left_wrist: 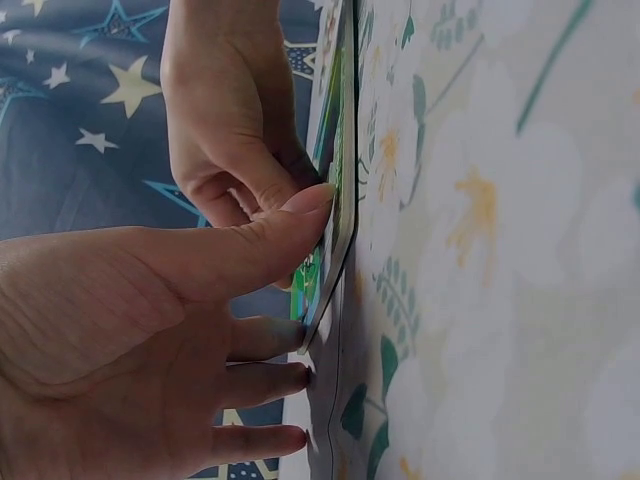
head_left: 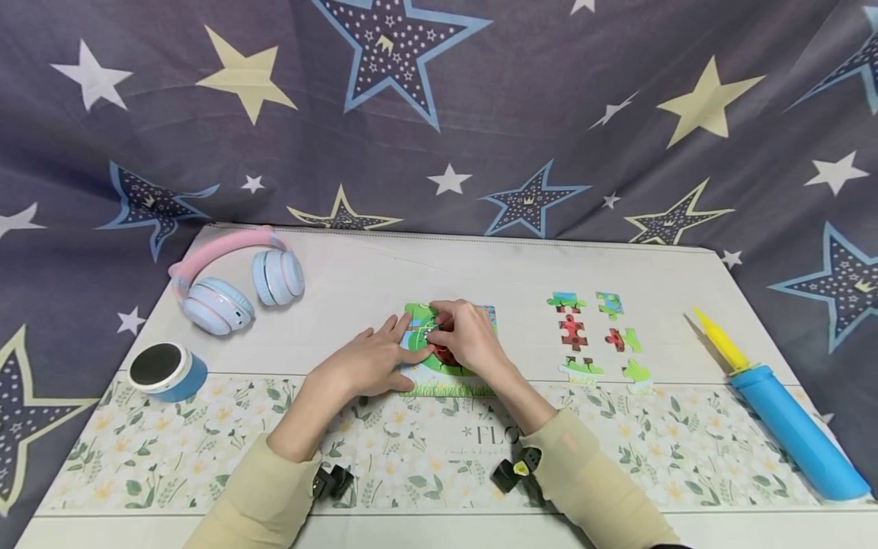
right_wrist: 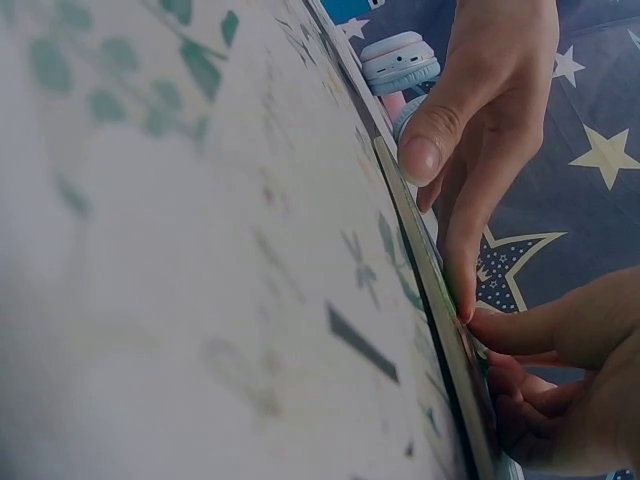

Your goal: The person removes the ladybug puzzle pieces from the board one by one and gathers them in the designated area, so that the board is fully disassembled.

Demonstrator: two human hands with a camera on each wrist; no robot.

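Observation:
A colorful jigsaw puzzle (head_left: 439,387) with a ladybug and grass picture lies in the middle of the table. My left hand (head_left: 370,362) rests on its left side with the fingers spread and fairly straight. Over the upper middle of the picture, my right hand (head_left: 473,335) has its thumb and fingers curled together, pinching a puzzle piece that they mostly cover. In the right wrist view, the right thumb meets the left hand's index fingertip low over the board edge (right_wrist: 430,290).
Several loose puzzle pieces (head_left: 572,333) lie in two columns to the right. A blue pump with a yellow nozzle (head_left: 796,427) lies at the far right. Pink and blue headphones (head_left: 219,301) and a round blue-and-white speaker (head_left: 168,371) stand at the left. A starry curtain (head_left: 439,152) hangs behind.

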